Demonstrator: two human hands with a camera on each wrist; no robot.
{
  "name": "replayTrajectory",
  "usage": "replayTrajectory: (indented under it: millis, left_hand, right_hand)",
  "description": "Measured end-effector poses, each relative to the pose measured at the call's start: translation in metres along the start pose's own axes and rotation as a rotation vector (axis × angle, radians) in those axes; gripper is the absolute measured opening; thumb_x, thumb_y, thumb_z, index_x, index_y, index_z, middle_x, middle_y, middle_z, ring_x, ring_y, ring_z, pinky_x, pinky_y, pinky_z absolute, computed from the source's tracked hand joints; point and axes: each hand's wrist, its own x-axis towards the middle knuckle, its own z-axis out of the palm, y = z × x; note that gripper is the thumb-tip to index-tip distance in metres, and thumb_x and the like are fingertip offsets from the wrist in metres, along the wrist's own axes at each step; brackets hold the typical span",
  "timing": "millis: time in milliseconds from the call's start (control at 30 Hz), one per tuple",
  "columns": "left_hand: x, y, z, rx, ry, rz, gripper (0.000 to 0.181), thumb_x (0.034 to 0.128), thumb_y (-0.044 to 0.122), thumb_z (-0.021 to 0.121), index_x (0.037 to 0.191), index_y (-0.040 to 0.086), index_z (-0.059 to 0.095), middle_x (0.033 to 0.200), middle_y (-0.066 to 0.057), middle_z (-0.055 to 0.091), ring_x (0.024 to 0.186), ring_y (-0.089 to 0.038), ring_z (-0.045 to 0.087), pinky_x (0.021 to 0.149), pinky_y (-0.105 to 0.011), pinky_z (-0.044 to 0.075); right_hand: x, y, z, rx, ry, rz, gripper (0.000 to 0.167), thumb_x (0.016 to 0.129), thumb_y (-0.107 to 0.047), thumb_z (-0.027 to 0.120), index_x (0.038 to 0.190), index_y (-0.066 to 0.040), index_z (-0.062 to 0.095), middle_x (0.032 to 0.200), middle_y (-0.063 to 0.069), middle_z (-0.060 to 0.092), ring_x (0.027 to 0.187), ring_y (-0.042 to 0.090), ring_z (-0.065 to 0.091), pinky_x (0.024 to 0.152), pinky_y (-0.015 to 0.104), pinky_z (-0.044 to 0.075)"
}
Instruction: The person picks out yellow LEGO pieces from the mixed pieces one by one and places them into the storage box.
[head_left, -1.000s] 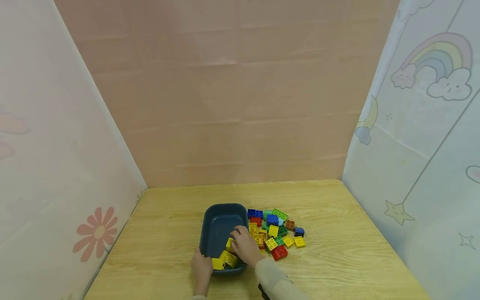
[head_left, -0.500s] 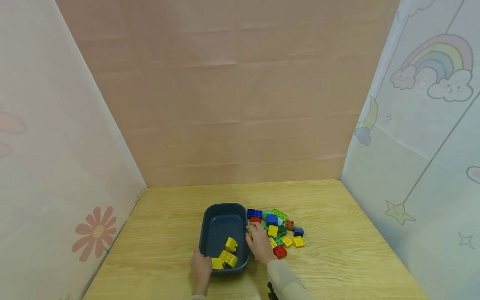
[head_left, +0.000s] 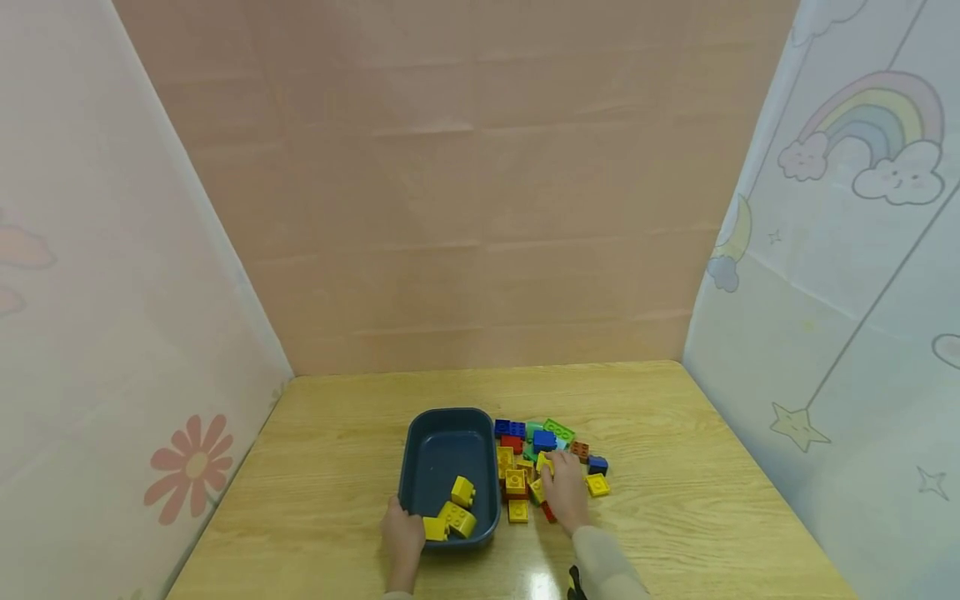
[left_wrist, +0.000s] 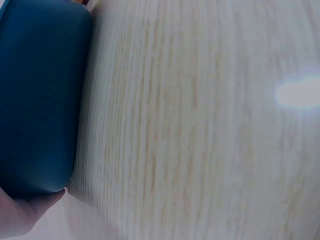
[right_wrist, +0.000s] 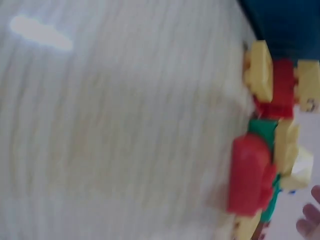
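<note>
A dark blue tray (head_left: 442, 450) holds a few yellow bricks (head_left: 457, 518) at its near end. My left hand (head_left: 403, 537) grips the tray's near left corner; the left wrist view has that hand (left_wrist: 20, 215) at the tray's outer wall (left_wrist: 42, 100). Over the brick pile right of the tray is my right hand (head_left: 567, 492), its fingertips at a yellow brick (head_left: 543, 460); whether they pinch it cannot be told. In the right wrist view, blurred fingertips (right_wrist: 311, 215) show at the edge, beside a red brick (right_wrist: 247, 175) and yellow bricks (right_wrist: 260, 70).
Blue bricks (head_left: 510, 428), a light green brick (head_left: 558, 429) and a brown brick (head_left: 580, 451) lie at the pile's far side. A flat yellow brick (head_left: 597, 485) is at its right. Fabric walls enclose the wooden table (head_left: 330, 467) on three sides.
My right hand has moved from inside the tray rightward across the pile, leaving a yellow brick in the tray. A flat yellow brick now shows near the tray's right side. My left hand has stayed put.
</note>
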Motion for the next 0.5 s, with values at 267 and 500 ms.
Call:
replayTrajectory:
  millis: [267,500]
  left_hand:
    - [-0.002,0.002,-0.002,0.008,0.008,0.008,0.043,0.0709,-0.014,0.047,0.113,-0.021,0.043,0.096,-0.036,0.055,0.088,-0.044,0.056,0.064,-0.047,0.048]
    - [-0.002,0.001,0.0,0.008,0.02,0.014,0.04,0.0708,-0.013,0.047,0.11,-0.019,0.045,0.095,-0.035,0.056,0.087,-0.044,0.056,0.065,-0.048,0.048]
  right_hand:
    - [-0.009,0.03,-0.014,-0.128,0.144,0.04,0.013,0.07,0.009,0.06,0.082,0.008,0.063,0.087,0.021,0.057,0.089,0.039,0.05,0.076,0.047,0.042]
    - [-0.013,0.04,-0.021,-0.139,0.095,0.134,0.015,0.072,0.006,0.061,0.086,0.008,0.063,0.09,0.022,0.056,0.087,0.038,0.049,0.074,0.047,0.042]
